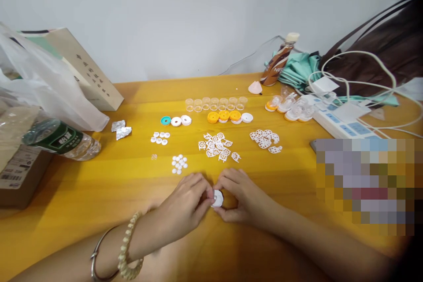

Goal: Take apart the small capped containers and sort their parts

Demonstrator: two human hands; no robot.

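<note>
A small white disc, roughly round, was held between the two hands at the near side of the wooden table, in front of the loose white wheel-shaped pieces. The left hand pinched it at its left edge, thumb and fingertips drawn together; whether some smaller part was also caught there I could not tell from where I stood. The right hand grasped it from the opposite side, forefinger and thumb bowed into an open ring, their tips meeting the piece at its far and near edges. The part looked like moulded plastic and was probably very light and fairly stiff, so fingertip pressure should have sufficed. Its pale surface appeared smooth, and a dry rim might have slid or spun under an uneven pinch. Opposed points on the outer edge offered the surest hold, leaving the broad face uncovered; any thin detail near the middle, too small to make out, could have been fragile and was better left unsqueezed. Small round white pieces lay loose on the tabletop beyond the left hand.
</note>
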